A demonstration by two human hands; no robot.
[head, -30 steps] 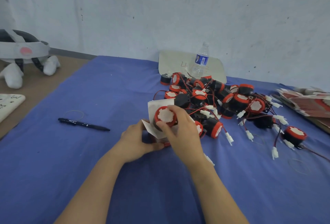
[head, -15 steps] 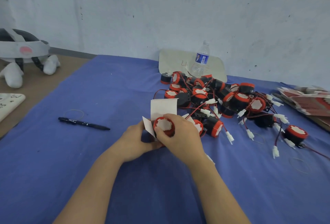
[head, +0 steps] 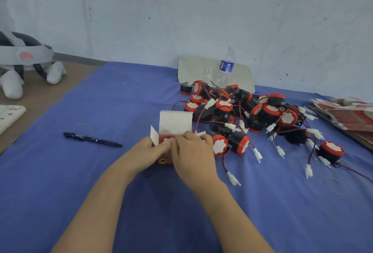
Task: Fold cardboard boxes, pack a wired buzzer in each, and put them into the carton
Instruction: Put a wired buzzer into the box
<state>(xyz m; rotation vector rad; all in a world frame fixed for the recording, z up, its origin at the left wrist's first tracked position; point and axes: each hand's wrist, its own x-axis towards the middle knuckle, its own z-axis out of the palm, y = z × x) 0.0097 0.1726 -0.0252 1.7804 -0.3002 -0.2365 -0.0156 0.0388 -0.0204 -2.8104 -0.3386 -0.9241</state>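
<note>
**Holding one buzzer in the mouth of one open box**

At the upper left, one grey-and-white headset [head: 22, 57] sits on bare brown tabletop, and one white board [head: 8, 115] with dark marks too small to read pokes in at the left edge. The blue cloth's left border runs diagonally past them. One black pen [head: 91, 139] with a white letter "A" lies on the cloth-covered surface [head: 50, 192], and one thin rubber band [head: 81, 128] lies just behind it. Open cloth spreads from the pen down across the whole lower left.

At centre, the left hand [head: 145, 152] grasps the left side of the single box [head: 174, 123], which stands with its white lid flap upright and a side flap splayed. The right hand [head: 191, 152] curls its fingers [head: 187, 137] over the red-rimmed buzzer [head: 166, 140] set in the opening.

Just right of that hand begins the heap of buzzers [head: 242, 111], roughly twenty, too tangled for an exact count, with red and black leads and white plugs trailing towards the lower right. Behind the heap stands one water bottle [head: 226, 67] whose blue label is unreadable. It stands before one pale placard [head: 193, 69] with red writing starting "4". Two more rubber bands [head: 335, 186] lie at the right. One stack of flat box blanks [head: 347, 115], red and white, crowds the right edge.
</note>
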